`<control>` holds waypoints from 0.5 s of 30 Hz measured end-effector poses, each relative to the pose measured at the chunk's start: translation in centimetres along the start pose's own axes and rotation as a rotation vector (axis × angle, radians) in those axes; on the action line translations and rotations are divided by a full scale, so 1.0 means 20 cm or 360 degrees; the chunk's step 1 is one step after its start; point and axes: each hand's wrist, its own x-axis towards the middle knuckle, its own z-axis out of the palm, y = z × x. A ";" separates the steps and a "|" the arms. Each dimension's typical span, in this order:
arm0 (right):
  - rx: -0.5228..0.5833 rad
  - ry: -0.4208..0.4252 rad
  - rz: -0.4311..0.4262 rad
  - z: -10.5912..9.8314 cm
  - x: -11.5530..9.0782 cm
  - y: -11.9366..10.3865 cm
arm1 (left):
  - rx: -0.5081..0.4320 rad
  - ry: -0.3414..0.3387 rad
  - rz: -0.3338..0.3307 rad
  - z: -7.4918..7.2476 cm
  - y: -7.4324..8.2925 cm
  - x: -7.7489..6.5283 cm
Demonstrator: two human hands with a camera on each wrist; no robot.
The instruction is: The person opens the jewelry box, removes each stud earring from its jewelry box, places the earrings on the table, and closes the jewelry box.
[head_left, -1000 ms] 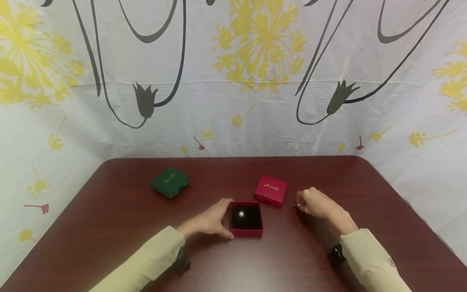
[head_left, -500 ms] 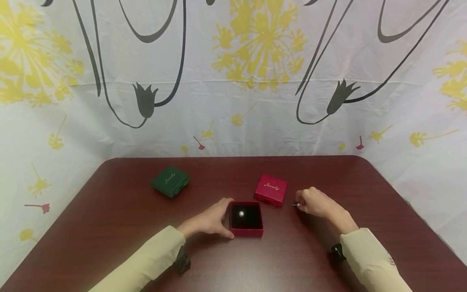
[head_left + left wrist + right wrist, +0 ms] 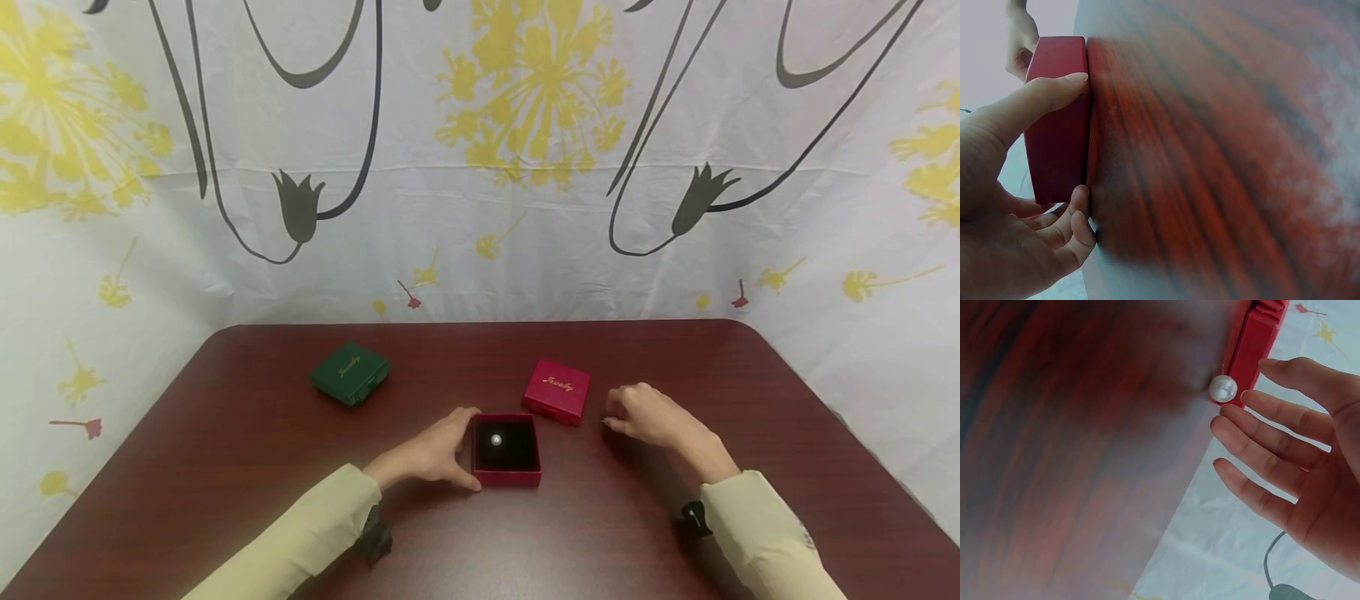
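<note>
An open red jewelry box with a black insert stands mid-table. One pearl earring sits in the insert, left of its middle. My left hand holds the box from its left side; in the left wrist view the thumb lies across one wall of the box and the fingers curl at another. My right hand is low over the table to the right, its fingers loosely bent. In the right wrist view a second pearl lies right at the fingertips, with the thumb standing apart from it.
A red square piece lettered "Jewelry" lies between the open box and my right hand, slightly farther back. Farther left is a green box with the same lettering. A white patterned cloth hangs behind the table's far edge.
The right fingers have shifted slightly, and the thin piece that stuck out left of them is now mostly out of sight. My left hand and the open box stay put.
</note>
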 end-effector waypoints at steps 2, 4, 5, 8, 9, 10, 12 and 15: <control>-0.0040 0.0044 -0.0045 0.00 0.00 0.00 | 0.0010 0.0005 0.0002 0.00 0.00 0.00; -0.0068 0.0099 -0.0084 0.00 0.01 -0.01 | 0.0008 0.0010 0.0006 0.00 0.01 0.00; -0.0078 0.0129 -0.0101 0.00 0.01 -0.01 | 0.0009 0.0014 0.0009 0.00 0.01 0.00; -0.0086 0.0213 -0.0143 0.00 0.02 -0.03 | 0.0009 0.0020 0.0015 0.00 0.01 -0.01; -0.0077 0.0235 -0.0150 0.00 0.02 -0.04 | 0.0011 0.0022 0.0017 0.00 0.01 -0.01; -0.0067 0.0251 -0.0153 0.00 0.02 -0.04 | 0.0012 0.0022 0.0019 0.00 0.01 -0.01; -0.0033 0.0279 -0.0154 0.00 0.03 -0.06 | 0.0010 0.0019 0.0020 0.00 0.01 -0.01; 0.0027 0.0297 -0.0156 0.00 0.04 -0.08 | 0.0006 0.0015 0.0021 0.00 0.01 -0.01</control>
